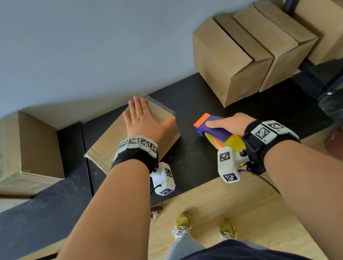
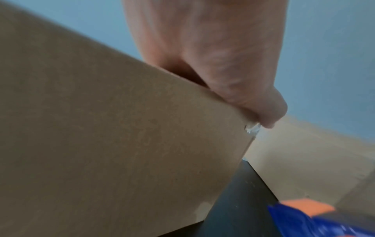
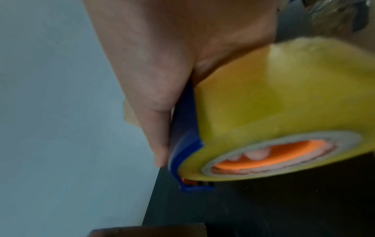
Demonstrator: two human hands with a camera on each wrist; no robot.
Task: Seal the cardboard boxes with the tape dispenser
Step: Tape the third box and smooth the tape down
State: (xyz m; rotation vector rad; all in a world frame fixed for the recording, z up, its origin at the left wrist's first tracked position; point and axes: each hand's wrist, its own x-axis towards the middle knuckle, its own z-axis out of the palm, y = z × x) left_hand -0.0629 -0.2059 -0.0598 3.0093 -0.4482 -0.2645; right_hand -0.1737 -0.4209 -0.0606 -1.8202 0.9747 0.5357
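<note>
Gripped in the right hand [image 1: 230, 124], the tape dispenser [image 1: 215, 131] hangs mid-frame. Left hand [image 1: 142, 121] lies flat on the box [image 1: 106, 147], thumb apparently hooking its edge.

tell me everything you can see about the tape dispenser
The tape dispenser has a blue plastic body with an orange front end and carries a yellow tape roll on an orange core. The right hand grips it from above, fingers curled through the core. It sits low over the black tabletop, right of the box under the left hand; contact with the top is unclear.

Five cardboard boxes [image 1: 130, 134], one tape dispenser [image 1: 215, 130], two hands [image 1: 142, 121], two shoes [image 1: 182, 226]
</note>
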